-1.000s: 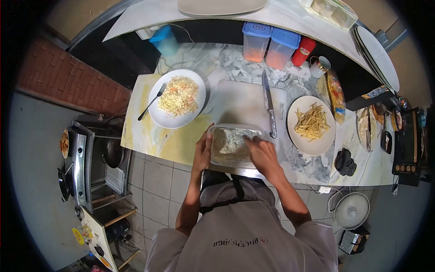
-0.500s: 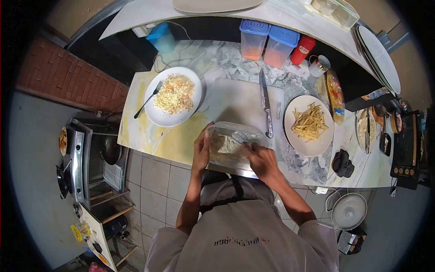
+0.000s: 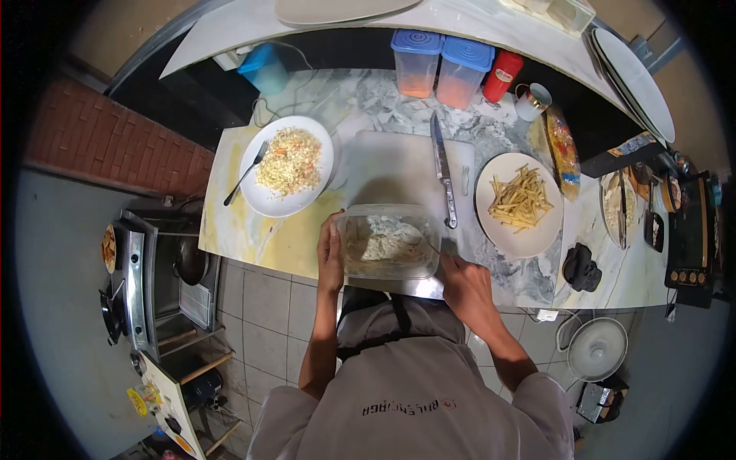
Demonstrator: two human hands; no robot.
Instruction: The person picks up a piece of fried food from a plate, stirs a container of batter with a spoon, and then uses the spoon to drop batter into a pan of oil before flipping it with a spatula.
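Observation:
A clear plastic container (image 3: pixel 391 271) sits at the counter's near edge, in front of my body. Inside it is a thick, pale, creamy mixture (image 3: pixel 381 247). My left hand (image 3: pixel 330 257) is closed around the container's left wall, thumb near the rim. At the right side, my right hand (image 3: pixel 468 290) grips the thin handle of what looks like a spoon (image 3: pixel 430 245). Its head dips into the mixture and is partly hidden. Behind the container lies a white cutting board (image 3: pixel 391 165), with a kitchen knife (image 3: pixel 443 172) along its right part.
On the left stands a white plate (image 3: pixel 268 205) of chopped pale and orange food with a fork (image 3: pixel 247 172). To the right is a plate (image 3: pixel 521 244) of fries. Blue-lidded tubs (image 3: pixel 464 73), a red bottle (image 3: pixel 503 75) and a metal mug (image 3: pixel 533 101) line the back.
My right hand has moved right and slightly down, out from over the container, exposing the spoon handle. The container has shifted slightly left, my left hand still on it.

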